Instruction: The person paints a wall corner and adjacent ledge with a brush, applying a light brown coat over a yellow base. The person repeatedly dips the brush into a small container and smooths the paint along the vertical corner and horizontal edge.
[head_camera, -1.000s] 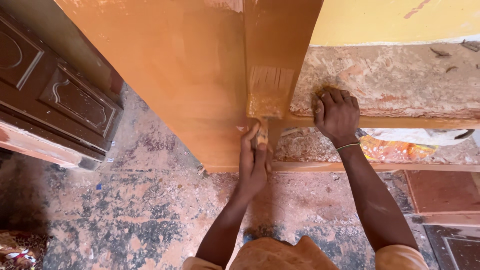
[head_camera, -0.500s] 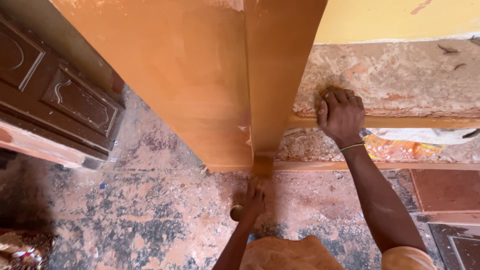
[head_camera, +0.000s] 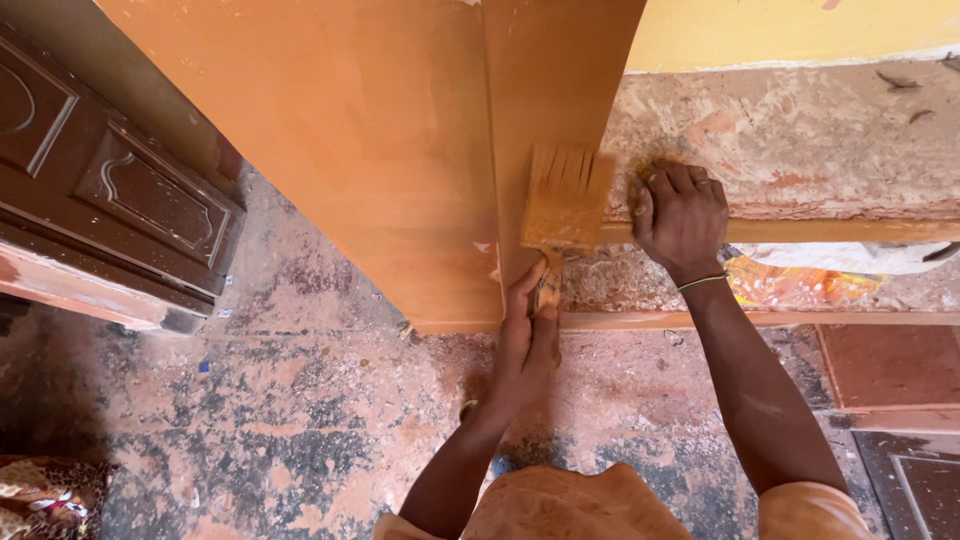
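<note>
At 9 o'clock a dark brown carved door panel (head_camera: 110, 190) lay at the edge of the view, and under it, at 7 o'clock, the stained concrete floor (head_camera: 250, 430) showed red and grey patches. A large orange-painted board (head_camera: 370, 150) stood upright in the middle, from 11 to 12 o'clock. The left hand (head_camera: 528, 345) was just below centre, at 6 o'clock; its grip was pressed together around the handle of a flat paintbrush (head_camera: 563, 205), and the fingers (head_camera: 520, 310) pointed up along the handle. The bristles of the brush were touching the right edge of the board, and they carried the same orange colour. At 2 o'clock the right hand (head_camera: 682, 220) rested with spread fingers on a rough, paint-stained ledge (head_camera: 800, 150), just beside the brush; it held nothing. A thin bracelet (head_camera: 703, 283) was around its wrist. Above the ledge, at 1 o'clock, there was a yellow wall (head_camera: 790, 30).
</note>
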